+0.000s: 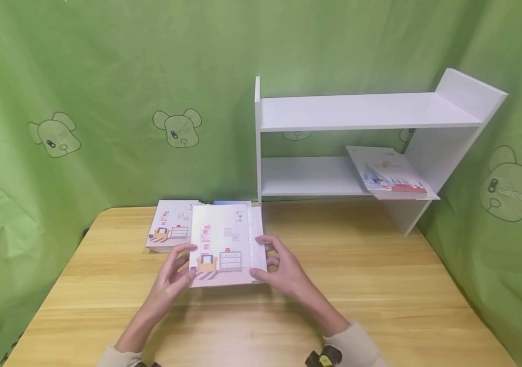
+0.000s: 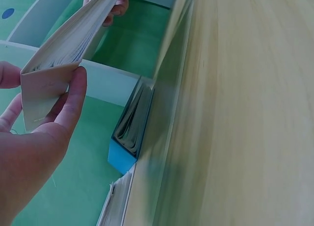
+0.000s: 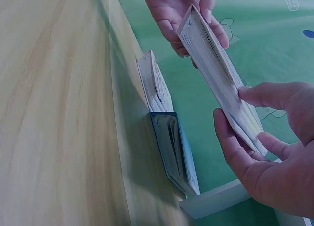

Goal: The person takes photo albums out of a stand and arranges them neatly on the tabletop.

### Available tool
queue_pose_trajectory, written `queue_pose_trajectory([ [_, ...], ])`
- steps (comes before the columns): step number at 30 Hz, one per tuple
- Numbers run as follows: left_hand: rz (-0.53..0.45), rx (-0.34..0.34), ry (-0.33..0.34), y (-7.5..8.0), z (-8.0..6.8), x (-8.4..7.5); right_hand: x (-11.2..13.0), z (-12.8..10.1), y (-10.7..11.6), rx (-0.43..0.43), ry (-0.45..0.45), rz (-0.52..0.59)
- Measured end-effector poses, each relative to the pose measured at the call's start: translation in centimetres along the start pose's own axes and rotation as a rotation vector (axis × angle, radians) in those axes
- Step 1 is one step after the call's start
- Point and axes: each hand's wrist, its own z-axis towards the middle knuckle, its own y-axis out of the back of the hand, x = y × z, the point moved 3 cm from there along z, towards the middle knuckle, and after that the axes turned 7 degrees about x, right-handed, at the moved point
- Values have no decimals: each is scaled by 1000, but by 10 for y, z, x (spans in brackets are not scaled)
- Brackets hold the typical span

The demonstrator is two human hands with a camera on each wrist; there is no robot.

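A thick white book (image 1: 222,229), its cover printed with an armchair and a chest of drawers, is held up over the table between both hands. My left hand (image 1: 169,278) grips its left edge, thumb on the front cover and fingers behind. On the opposite edge, my right hand (image 1: 290,272) pinches the book with the thumb in front. Page edges show in both wrist views. Behind it on the table lies a book with a matching cover (image 1: 174,224). Beside that one is a blue book (image 3: 189,157), mostly hidden by the held book in the head view.
A white two-tier shelf (image 1: 348,111) stands at the back right of the wooden table (image 1: 357,306). Several thin books (image 1: 391,176) lie tilted at the right end of its lower tier, jutting past the front edge. A green curtain (image 1: 119,66) hangs behind.
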Motion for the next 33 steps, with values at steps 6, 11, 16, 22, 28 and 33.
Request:
queue_pose_trajectory([
  [6, 11, -23, 12, 4, -4, 2, 0, 1, -5, 6, 0, -11],
  [11, 14, -22, 13, 5, -6, 4, -1, 1, -8, 8, 1, -18],
  [16, -22, -6, 16, 6, -8, 5, -2, 1, -11, 13, 13, -4],
  [22, -46, 13, 9, 13, -12, 4, -1, 2, -18, 17, 23, -16],
  [28, -33, 17, 27, 19, -19, 5, -3, 3, -28, 16, 13, -34],
  [33, -19, -1, 44, 22, -22, 7, -4, 3, -33, -2, 10, -30],
])
